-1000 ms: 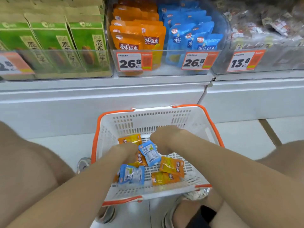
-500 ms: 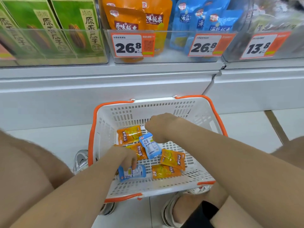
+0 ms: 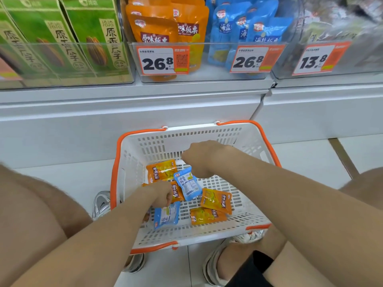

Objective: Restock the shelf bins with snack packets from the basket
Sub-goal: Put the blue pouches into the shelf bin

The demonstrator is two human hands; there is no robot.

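A white basket with an orange rim (image 3: 267, 141) stands on the floor below the shelf. Inside lie several small orange packets (image 3: 216, 200) and two blue ones. My left hand (image 3: 160, 195) reaches down into the basket, fingers pinched on the top of a blue packet (image 3: 166, 216) near the front left. My right hand (image 3: 201, 158) hovers further back with its fingers curled beside the top corner of the other blue packet (image 3: 187, 183); its grip is hidden. On the shelf above, a clear bin holds orange packets (image 3: 163, 30), and the bin to its right holds blue packets (image 3: 248, 30).
Green boxes (image 3: 68, 38) fill the shelf bin at left, and a bin of clear-wrapped snacks (image 3: 335, 27) sits at right. Price tags (image 3: 157, 62) hang on the bin fronts. My knees flank the basket and my shoes (image 3: 101, 204) rest on the white tiled floor.
The view has tilted down and closer to the basket. My left hand has closed on the front blue packet and tipped it up. My right hand has stayed near the other blue packet.
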